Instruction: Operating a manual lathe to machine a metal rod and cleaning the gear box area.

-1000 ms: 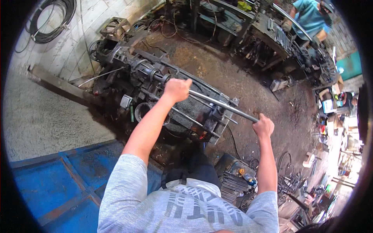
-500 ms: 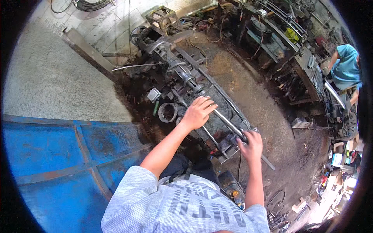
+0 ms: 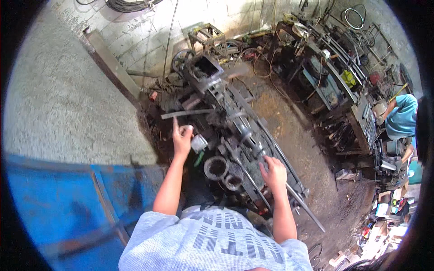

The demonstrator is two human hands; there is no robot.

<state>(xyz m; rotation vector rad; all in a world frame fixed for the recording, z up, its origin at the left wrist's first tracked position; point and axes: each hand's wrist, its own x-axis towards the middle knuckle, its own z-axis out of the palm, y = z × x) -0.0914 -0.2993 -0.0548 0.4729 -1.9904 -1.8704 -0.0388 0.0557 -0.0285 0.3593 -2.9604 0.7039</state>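
Observation:
A belt-driven metal lathe (image 3: pixel 242 124) lies slantwise in front of me. My left hand (image 3: pixel 182 141) is raised to the free end of a flat metal lever (image 3: pixel 187 113), its index finger stretched up against it and the other fingers loosely bent. My right hand (image 3: pixel 275 175) curls over a metal rod (image 3: pixel 296 195) just below the lathe's chuck (image 3: pixel 256 149). Its fingers hide the spot where rod and chuck meet. Beside my left hand sits a grey metal box (image 3: pixel 199 142) above a green handle (image 3: pixel 199 158).
Two round cups (image 3: pixel 216 168) stand at the lathe's near side. Blue metal panels (image 3: pixel 58 198) are on my left. At the far right a person in a teal shirt (image 3: pixel 402 119) handles metal parts by a workbench (image 3: pixel 359 119). Coiled cable (image 3: pixel 131 5) hangs on the back wall.
My left hand has left the rod near the chuck and gone left to the lever. My right hand has slid along the rod toward the chuck. The view has shifted.

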